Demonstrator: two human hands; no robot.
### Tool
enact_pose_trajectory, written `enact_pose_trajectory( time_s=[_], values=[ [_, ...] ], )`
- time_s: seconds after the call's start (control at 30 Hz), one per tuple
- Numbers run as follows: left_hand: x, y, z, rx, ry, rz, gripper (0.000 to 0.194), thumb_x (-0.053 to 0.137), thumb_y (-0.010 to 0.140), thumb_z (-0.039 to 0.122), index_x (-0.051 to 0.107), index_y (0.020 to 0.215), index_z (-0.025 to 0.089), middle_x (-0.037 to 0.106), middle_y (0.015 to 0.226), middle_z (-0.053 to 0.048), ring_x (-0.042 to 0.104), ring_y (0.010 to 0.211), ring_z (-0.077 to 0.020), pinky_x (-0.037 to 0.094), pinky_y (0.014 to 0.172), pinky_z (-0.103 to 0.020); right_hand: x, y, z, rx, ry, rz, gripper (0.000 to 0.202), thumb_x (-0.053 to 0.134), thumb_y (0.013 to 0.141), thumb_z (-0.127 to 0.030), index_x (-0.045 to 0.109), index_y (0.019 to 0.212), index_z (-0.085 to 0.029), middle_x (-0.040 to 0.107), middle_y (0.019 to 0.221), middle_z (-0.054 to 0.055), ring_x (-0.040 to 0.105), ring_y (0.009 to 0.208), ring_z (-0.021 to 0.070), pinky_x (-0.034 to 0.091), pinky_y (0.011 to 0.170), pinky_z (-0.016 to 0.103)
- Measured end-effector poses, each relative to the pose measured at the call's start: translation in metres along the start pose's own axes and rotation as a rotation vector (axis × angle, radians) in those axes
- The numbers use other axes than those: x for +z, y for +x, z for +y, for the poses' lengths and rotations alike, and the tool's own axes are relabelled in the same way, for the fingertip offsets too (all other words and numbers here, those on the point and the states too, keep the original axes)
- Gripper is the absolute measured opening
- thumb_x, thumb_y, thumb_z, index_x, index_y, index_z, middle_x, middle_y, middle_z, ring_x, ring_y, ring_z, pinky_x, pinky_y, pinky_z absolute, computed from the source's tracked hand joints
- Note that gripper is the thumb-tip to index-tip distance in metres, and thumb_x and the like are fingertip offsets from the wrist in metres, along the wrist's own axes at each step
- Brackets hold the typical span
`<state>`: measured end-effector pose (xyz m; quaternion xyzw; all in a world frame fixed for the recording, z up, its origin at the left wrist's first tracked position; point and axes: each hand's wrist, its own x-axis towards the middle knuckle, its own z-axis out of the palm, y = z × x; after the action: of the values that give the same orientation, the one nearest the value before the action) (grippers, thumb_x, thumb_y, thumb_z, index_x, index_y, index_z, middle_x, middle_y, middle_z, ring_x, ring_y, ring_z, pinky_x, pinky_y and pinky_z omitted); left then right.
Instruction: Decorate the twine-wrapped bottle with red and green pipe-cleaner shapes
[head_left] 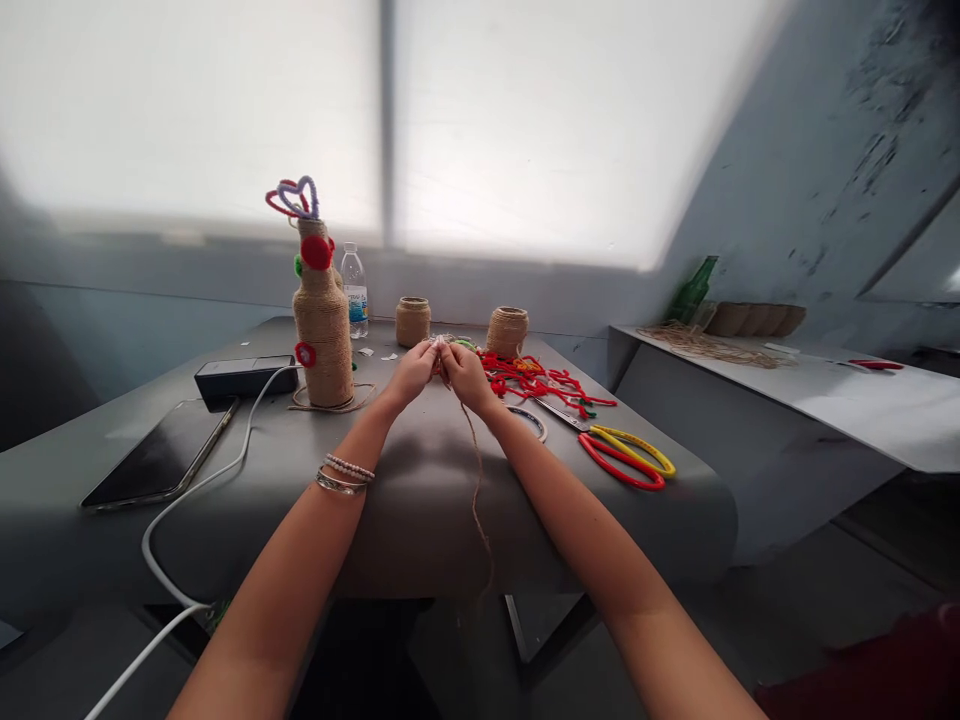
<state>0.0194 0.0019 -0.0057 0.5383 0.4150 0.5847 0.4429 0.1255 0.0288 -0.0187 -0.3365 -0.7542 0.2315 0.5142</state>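
Note:
My left hand [414,374] and my right hand [463,374] meet over the middle of the grey table, fingertips pinched together. A brown twine [477,480] hangs from between them, over the table's front edge. The fingers hide what else they may hold. Behind and to the right of my right hand lie red fuzzy strips [517,376]. Two twine-wrapped jars, one on the left [413,322] and one on the right [508,331], stand beyond my hands. Left of my left hand rises a twine-wrapped bottle [324,335] with red pompoms and heart-shaped wires on top.
Scissors [626,455] with red and yellow handles lie on the right, beside a tape roll [531,422]. A phone [161,452], a black box [244,376] and a white cable [240,455] occupy the left. A water bottle [355,290] stands behind. A side table [817,395] holds a green bottle [692,290].

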Motion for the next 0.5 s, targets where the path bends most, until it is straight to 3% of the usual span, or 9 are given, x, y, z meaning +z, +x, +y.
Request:
enact_pose_trajectory(
  time_s=[0.13,0.23,0.5],
  values=[
    [-0.008,0.004,-0.002,0.132,0.076,-0.007,0.029,0.047,0.088,0.016,0.043,0.06,0.015,0.04,0.055,0.004,0.033,0.048,-0.0064,0.026,0.046,-0.019,-0.002,0.0,-0.007,0.037,0.194,-0.128,0.058,0.035,0.078,-0.076,0.038,0.058,-0.021,0.037,0.045,-0.005,0.034,0.041,0.0084,0.029,0.044,0.025],
    [-0.012,0.002,0.001,0.163,0.111,-0.025,0.029,0.046,0.088,0.016,0.042,0.059,0.015,0.036,0.053,0.005,0.029,0.047,-0.0063,0.022,0.046,-0.02,-0.007,0.0,-0.013,0.08,0.287,-0.149,0.059,0.039,0.074,-0.078,0.037,0.058,-0.021,0.036,0.045,-0.006,0.031,0.04,0.0071,0.026,0.041,0.024],
    [-0.01,-0.015,0.024,0.015,0.045,-0.125,0.026,0.055,0.084,0.018,0.046,0.06,0.015,0.032,0.05,0.007,0.026,0.043,-0.005,0.02,0.043,-0.02,-0.011,-0.003,-0.021,0.098,0.331,-0.181,0.058,0.045,0.075,-0.075,0.037,0.057,-0.02,0.035,0.045,-0.006,0.029,0.039,0.0057,0.023,0.038,0.023]
  ],
)
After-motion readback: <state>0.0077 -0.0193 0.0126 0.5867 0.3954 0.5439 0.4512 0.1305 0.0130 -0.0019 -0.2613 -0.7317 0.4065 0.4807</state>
